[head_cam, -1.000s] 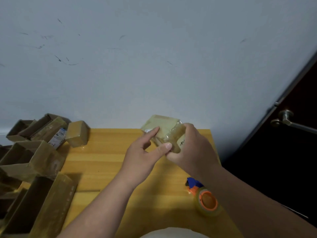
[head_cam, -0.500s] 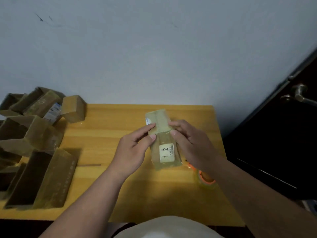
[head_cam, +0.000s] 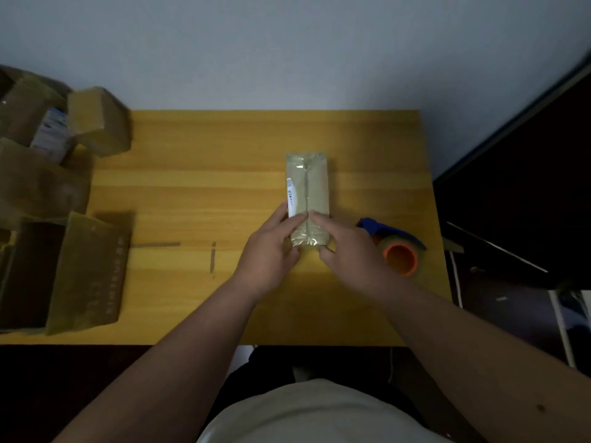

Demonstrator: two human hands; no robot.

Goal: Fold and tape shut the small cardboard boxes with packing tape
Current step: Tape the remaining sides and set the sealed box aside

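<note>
- The wooden bench [head_cam: 198,193] stands against a pale wall.
- Open and folded cardboard boxes [head_cam: 64,251] crowd its left edge.
- A small taped box [head_cam: 311,183] lies lengthwise near the bench's middle.
- Your left hand [head_cam: 268,254] and right hand [head_cam: 348,251] grip its near end, fingers curled around it.
- A roll of packing tape [head_cam: 399,257] sits just right of your right hand.

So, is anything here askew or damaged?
Nothing stands out. The box lies flat and square on the table, both hands at its near end; the tape roll lies beside it.
</note>
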